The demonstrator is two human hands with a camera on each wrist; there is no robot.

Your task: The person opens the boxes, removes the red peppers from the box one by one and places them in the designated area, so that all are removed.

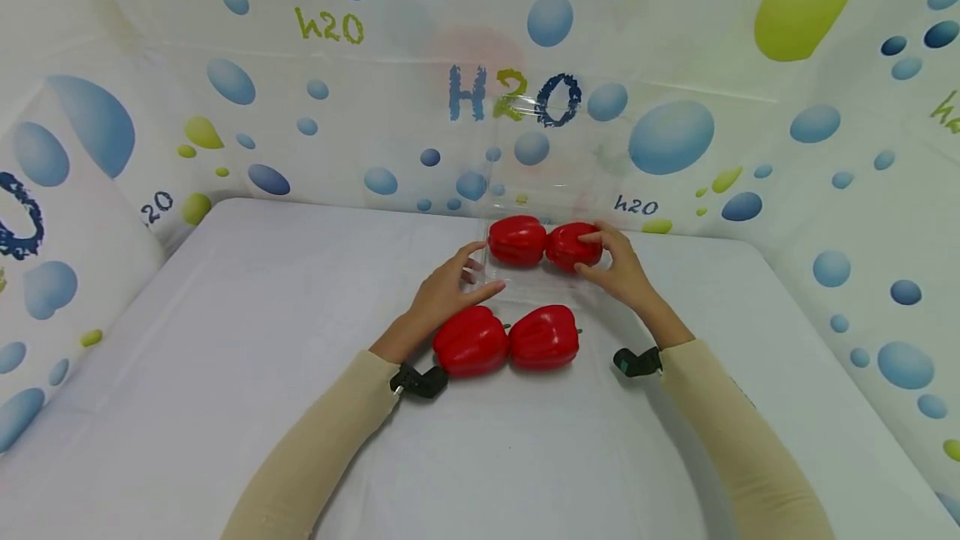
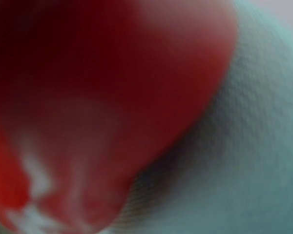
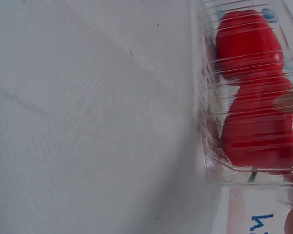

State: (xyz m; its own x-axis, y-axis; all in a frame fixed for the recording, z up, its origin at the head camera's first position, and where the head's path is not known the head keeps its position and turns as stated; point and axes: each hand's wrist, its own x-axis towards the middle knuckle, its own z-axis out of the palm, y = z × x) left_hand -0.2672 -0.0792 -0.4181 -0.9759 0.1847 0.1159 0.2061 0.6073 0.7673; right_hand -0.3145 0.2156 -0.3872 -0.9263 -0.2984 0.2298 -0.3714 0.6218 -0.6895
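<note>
Head view: right hand pinches a pepper in the box, seemingly settling it; left hand beside, fingers apart; two peppers nearer on the surface! Left wrist: blurred pepper! Right wrist: two boxed, letting go looks next

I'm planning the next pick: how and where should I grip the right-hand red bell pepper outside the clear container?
Probably across the broad middle of that red bell pepper, near and far sides, coming from above right: it lies on its side, stem pointing right, while the neighbouring bell pepper sits close at its left end.
</note>
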